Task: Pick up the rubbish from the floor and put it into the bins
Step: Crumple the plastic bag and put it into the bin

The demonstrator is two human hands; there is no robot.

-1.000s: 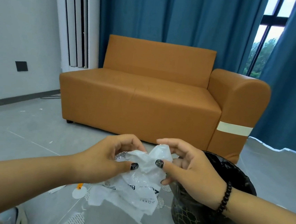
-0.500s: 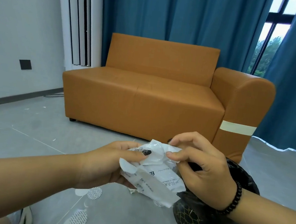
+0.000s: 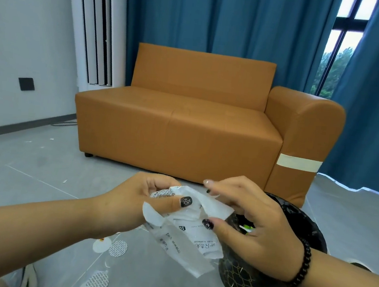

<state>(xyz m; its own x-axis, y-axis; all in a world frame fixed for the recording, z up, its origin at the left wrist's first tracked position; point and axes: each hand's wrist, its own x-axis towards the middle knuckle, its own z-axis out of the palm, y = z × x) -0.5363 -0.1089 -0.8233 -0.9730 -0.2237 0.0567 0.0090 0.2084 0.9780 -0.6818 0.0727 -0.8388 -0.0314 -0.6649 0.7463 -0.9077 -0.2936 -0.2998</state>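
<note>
Both hands are bunched round a crumpled white wrapper [image 3: 189,233] held in the air just to the nine o'clock side of the black bin [image 3: 270,276], so a short move to three o'clock would put it over the mouth. The left hand [image 3: 129,207] has its grip clenched on the wrapper's upper left part, thumb pressed across the plastic and fingers curled behind it, which keeps the loose sheet from unfolding. The right hand [image 3: 252,225] grasps it from the other side: the thumb lies on the printed face and the fingers arch over the top edge, one fingertip lifted clear. I would judge that the two hands are squeezing the wrapper smaller so it drops in cleanly, since its long lower flap hangs down past the bin's rim. The bin is lined with a black bag, and something small and green shows inside it beside the right palm. More rubbish lies on the floor [image 3: 30,174] at about seven o'clock from the hands: round white pads [image 3: 117,248] with a mesh pattern, and small white scraps further off at ten o'clock. An orange sofa [image 3: 185,129] stands at twelve o'clock before blue curtains [image 3: 219,19].
</note>
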